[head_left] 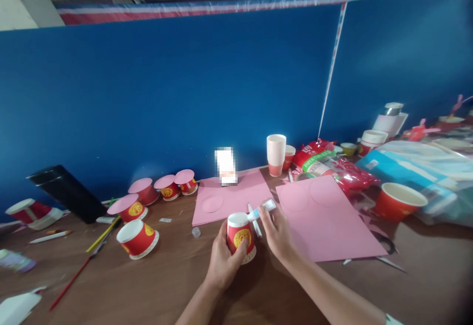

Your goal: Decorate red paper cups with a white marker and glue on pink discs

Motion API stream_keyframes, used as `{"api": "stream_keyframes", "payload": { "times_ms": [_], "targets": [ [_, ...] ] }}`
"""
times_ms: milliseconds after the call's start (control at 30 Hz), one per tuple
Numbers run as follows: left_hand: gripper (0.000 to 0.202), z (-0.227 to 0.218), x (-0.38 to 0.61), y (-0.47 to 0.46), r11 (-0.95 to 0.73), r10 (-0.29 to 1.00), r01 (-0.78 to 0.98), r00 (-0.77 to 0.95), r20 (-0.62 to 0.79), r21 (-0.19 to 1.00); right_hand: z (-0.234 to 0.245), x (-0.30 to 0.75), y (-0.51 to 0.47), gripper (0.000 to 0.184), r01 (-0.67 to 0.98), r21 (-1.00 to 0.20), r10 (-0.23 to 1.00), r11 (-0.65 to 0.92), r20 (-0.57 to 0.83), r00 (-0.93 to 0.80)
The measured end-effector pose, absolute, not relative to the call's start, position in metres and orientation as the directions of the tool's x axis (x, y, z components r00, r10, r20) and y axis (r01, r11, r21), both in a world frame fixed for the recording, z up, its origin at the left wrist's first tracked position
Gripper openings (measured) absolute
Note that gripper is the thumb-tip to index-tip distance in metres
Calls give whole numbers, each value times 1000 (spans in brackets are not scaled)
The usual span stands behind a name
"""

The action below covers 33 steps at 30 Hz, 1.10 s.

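My left hand (226, 256) is wrapped round a red paper cup (236, 231) with a yellow emblem. The cup stands upside down, white base up and lacy rim at the table. In my right hand (277, 234) is a glue stick (263, 210), white with a blue label, tilted so its tip meets the upper edge of the cup; contact is hard to confirm. A small translucent cap (196, 232) lies left of the cup. Behind the hands is a pink sheet (236, 194) with a loose pink paper disc (212, 204) on it.
Upturned cups topped with pink discs (140, 185) line the back left, near another red cup (136, 238). A black bottle (68, 194) leans there. At right lie pink paper (321, 221), scissors (391, 264), an upright cup (399, 201) and plastic bags (439, 167). A cup stack (276, 155) stands behind.
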<state>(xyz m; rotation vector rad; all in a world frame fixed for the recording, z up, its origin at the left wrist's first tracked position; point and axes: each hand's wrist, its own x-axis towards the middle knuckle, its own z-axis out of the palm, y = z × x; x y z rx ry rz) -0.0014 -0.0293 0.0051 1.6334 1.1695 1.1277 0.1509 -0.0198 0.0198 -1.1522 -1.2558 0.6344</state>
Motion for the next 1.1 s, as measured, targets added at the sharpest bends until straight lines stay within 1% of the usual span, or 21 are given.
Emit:
{"api": "stream_keyframes", "payload": {
  "times_ms": [67, 167, 233, 300, 367, 433, 500, 567, 667, 733, 800, 867, 933, 1000, 1100],
  "targets": [
    [39, 6, -1, -29, -236, 966, 229, 160, 203, 944, 19, 149, -22, 23, 203, -898, 876, 389, 429, 219],
    [39, 6, -1, -29, -220, 971, 224, 142, 192, 949, 20, 148, -27, 17, 225, -854, 834, 470, 513, 205],
    [39, 6, 0, -29, -211, 974, 224, 129, 185, 952, 22, 150, -30, 13, 292, -805, 800, 516, 575, 172],
    [39, 6, 0, -29, -214, 974, 229, 124, 189, 950, 24, 152, -33, 11, 369, -731, 765, 574, 639, 76],
    [38, 7, 0, -29, -226, 972, 236, 121, 203, 945, 26, 153, -35, 11, 416, -645, 719, 641, 694, -33],
    [37, 9, 1, -29, -238, 969, 246, 121, 213, 940, 27, 154, -35, 14, 434, -582, 681, 687, 724, -106],
    [37, 11, 1, -29, -246, 967, 253, 122, 222, 936, 27, 153, -35, 18, 450, -550, 662, 704, 737, -135],
    [39, 12, 1, -30, -252, 966, 260, 122, 227, 932, 27, 152, -35, 18, 470, -537, 659, 701, 739, -139],
    [41, 12, 1, -30, -251, 968, 275, 103, 231, 928, 27, 152, -34, 14, 516, -536, 679, 668, 723, -128],
    [42, 10, 1, -30, -237, 971, 274, 88, 221, 932, 26, 152, -33, 12, 543, -558, 700, 628, 710, -80],
    [43, 9, 1, -30, -219, 975, 261, 85, 204, 940, 25, 153, -31, 12, 535, -617, 720, 578, 694, 22],
    [43, 8, 1, -30, -208, 977, 252, 94, 190, 945, 22, 153, -30, 12, 480, -696, 743, 534, 657, 128],
    [42, 9, 2, -31, -210, 977, 249, 101, 191, 946, 22, 153, -29, 13, 411, -756, 769, 508, 614, 177],
    [41, 9, 2, -31, -222, 974, 248, 109, 200, 943, 22, 152, -30, 14, 370, -782, 792, 502, 587, 167],
    [40, 9, 2, -32, -235, 970, 246, 120, 211, 940, 25, 150, -31, 13, 374, -770, 801, 518, 589, 105]
  ]
}}
